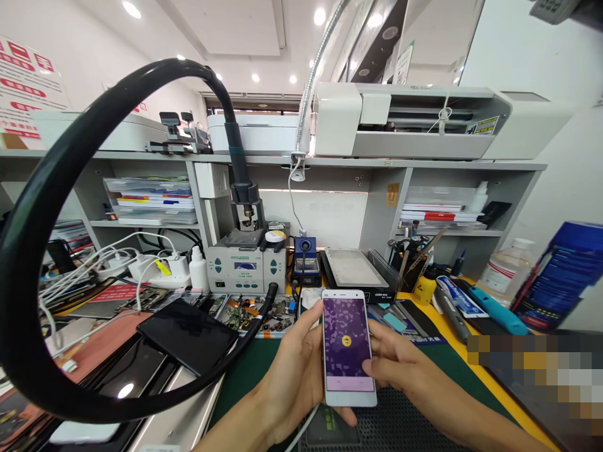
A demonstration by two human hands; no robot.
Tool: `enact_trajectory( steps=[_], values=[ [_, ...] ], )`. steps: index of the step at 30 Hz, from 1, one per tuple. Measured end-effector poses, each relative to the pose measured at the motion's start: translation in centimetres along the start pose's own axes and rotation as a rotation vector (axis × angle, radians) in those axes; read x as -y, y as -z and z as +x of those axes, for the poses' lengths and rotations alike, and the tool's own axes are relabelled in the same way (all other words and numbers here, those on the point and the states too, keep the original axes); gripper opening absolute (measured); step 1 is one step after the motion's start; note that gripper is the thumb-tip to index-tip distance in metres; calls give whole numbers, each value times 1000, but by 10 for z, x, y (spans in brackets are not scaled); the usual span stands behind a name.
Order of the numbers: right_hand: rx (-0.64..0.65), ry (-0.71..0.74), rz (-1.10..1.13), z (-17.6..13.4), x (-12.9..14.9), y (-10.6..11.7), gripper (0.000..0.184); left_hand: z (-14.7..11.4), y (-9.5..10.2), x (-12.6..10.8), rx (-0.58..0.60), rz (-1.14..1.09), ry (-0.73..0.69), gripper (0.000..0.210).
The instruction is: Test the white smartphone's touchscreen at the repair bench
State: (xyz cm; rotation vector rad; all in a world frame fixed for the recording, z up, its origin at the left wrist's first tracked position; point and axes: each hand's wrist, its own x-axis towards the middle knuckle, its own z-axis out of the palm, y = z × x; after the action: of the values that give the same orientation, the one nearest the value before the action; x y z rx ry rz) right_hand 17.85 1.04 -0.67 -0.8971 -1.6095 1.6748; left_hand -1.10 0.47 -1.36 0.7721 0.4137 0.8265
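A white smartphone (347, 348) is held upright over the bench, its lit screen showing a purple picture with a yellow round mark in the middle and a pale pink strip below. My left hand (301, 358) grips it from the left side, thumb along the edge and fingers behind. On the right side my right hand (396, 358) closes on the phone too, its thumb touching the lower right of the screen. Below the phone lie a dark perforated mat (400, 420) and a dark flat piece with green print (332, 427). A white cable (301, 430) runs beneath the phone.
A thick black hose (14, 263) loops across the left from a grey soldering station (247, 267). Phones and a black tablet (188, 336) pile up at left. A tray of small parts (282, 314), a heating plate (355, 269), a tweezers holder (414, 251) and bottles (506, 273) stand behind.
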Motion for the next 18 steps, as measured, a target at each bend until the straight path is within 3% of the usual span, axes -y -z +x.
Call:
enact_trajectory(
  steps=[18],
  values=[
    [-9, -18, 40, 2, -7, 4, 55, 1, 0, 2, -8, -15, 13, 68]
  ],
)
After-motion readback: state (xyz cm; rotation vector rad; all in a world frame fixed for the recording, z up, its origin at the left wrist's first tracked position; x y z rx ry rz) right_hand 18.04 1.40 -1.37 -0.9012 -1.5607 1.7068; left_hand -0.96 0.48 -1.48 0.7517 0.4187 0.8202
